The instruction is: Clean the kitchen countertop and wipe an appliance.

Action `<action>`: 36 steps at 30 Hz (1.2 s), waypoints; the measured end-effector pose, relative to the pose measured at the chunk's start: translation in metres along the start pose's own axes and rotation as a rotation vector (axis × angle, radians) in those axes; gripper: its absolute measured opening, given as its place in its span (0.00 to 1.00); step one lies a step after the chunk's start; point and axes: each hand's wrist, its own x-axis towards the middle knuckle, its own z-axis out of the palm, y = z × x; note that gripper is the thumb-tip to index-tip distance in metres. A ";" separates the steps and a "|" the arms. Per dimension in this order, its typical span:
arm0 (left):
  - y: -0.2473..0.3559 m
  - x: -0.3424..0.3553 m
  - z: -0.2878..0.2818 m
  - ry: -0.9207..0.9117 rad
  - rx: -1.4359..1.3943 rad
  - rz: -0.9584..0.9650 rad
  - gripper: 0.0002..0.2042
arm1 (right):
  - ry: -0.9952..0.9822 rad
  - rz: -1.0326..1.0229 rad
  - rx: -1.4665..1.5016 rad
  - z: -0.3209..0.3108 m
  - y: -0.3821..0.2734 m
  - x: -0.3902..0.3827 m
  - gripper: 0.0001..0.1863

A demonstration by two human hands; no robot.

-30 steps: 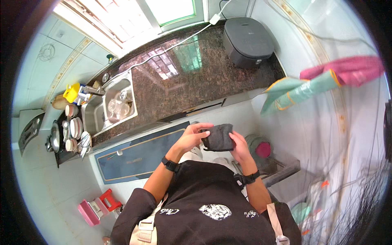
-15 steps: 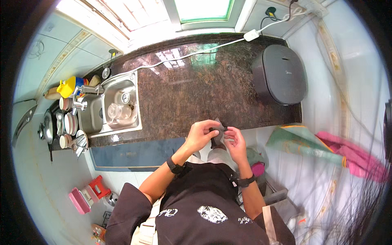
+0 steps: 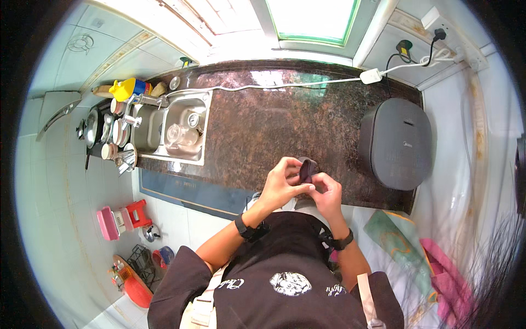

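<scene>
In front of my torso, at the near edge of the counter, both hands hold a small dark, soft-looking thing. It stands up in a curved loop with a hollow, paler grey at its back rim; its kind I cannot make out. My left hand grips its left side, with thumb and fingers closed around it. My right hand pinches its lower right side, and the two thumbs nearly meet. A dark band sits on each wrist. Part of the thing is hidden behind my fingers.
A dark rounded appliance stands on the brown stone counter at right. A steel double sink at left holds clear glassware, with dishes beside it. A white cable crosses the back. A green and pink cloth hangs at lower right.
The dark thing, lower and flatter between my fingers before, now stands up with its hollow showing. My hands have come closer together around it. The view has shifted, so the counter appears lower and further right.
</scene>
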 end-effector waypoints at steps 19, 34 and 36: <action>0.061 0.075 -0.081 0.013 0.729 0.930 0.10 | -0.173 -0.134 -0.224 -0.046 -0.095 0.110 0.13; -0.140 0.060 -0.138 -0.361 0.850 0.470 0.09 | -0.290 0.013 -0.829 -0.005 0.085 0.072 0.20; -0.131 0.068 -0.151 -0.198 0.928 0.393 0.10 | -0.144 -0.071 -0.840 0.020 0.089 0.092 0.28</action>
